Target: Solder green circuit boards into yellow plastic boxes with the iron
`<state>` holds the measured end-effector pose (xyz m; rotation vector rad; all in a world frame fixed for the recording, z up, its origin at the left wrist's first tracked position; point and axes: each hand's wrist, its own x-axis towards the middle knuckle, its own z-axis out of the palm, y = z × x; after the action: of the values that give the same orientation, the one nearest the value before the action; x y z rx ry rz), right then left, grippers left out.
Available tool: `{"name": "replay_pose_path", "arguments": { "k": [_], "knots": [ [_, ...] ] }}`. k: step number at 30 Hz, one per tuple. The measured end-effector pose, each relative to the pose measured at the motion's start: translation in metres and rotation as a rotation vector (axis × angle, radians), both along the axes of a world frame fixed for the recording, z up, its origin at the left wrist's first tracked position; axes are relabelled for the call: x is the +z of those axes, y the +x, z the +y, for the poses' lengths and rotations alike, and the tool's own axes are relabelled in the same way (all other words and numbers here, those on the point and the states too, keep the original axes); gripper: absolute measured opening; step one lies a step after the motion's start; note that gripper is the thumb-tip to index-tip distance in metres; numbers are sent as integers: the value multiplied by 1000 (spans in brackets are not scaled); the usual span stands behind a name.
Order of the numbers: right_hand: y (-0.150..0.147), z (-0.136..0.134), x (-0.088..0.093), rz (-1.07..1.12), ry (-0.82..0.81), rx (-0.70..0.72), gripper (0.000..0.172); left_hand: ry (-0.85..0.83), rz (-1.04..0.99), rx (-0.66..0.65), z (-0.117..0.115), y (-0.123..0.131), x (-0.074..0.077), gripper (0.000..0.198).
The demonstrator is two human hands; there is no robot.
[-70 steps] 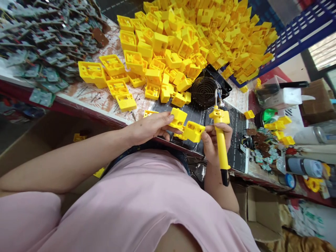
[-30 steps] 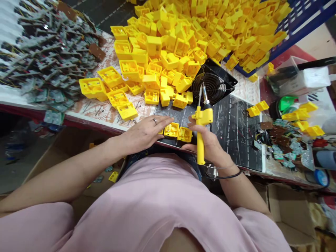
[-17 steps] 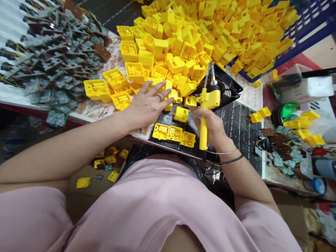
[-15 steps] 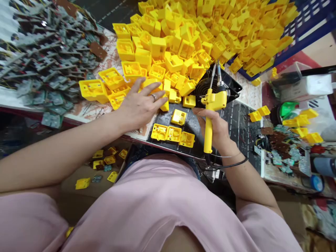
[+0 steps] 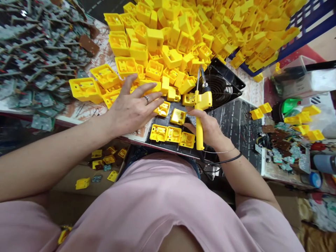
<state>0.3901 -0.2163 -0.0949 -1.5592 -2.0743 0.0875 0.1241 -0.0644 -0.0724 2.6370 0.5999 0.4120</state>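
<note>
Right hand [image 5: 210,126] is gripping one yellow iron [image 5: 200,130], fingers wrapping closely round its handle, tips pointing away from the body; black cable [image 5: 223,162] is trailing at the wrist. Left hand [image 5: 131,112], ring on one finger, is spreading its fingers over the near edge of the yellow pile [image 5: 154,39]; whether it is holding anything, one cannot tell. Three cases [image 5: 173,134], hollow sides up, are lying in a row on the black mat [image 5: 244,129] along the table edge, left of the iron. Single case [image 5: 178,116] is lying just beyond the row; another case [image 5: 162,109] is showing beside the left fingertips. Black fan [image 5: 220,85] is sitting beyond the iron, near the pile. Blue basket [image 5: 315,38] is standing at far right, holding part of the pile. Circuit boards [image 5: 44,52] are heaping up at far left; smaller board heap [image 5: 290,153] is lying right of the mat. Loose cases [image 5: 109,160] are lying below the table edge.
</note>
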Motion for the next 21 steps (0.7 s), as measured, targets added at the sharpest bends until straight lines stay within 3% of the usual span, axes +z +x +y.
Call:
{"name": "replay_pose_path", "arguments": {
  "k": [9,11,14,17,21],
  "knots": [
    [-5,12,-10,-132,-42,-21,36,74,66,-46,9,13,-11,48],
    [-2,7,3,-147,-42,-18,34,91,87,-46,11,14,-10,46],
    [2,-5,36,-214,-47,-35,34,134,136,-62,11,15,-4,45],
    [-3,-9,63,-434,-83,-87,33,210,181,-53,4,22,3,45],
    [-8,-1,69,-506,-91,20,35,262,258,-58,-9,39,8,57]
  ]
}}
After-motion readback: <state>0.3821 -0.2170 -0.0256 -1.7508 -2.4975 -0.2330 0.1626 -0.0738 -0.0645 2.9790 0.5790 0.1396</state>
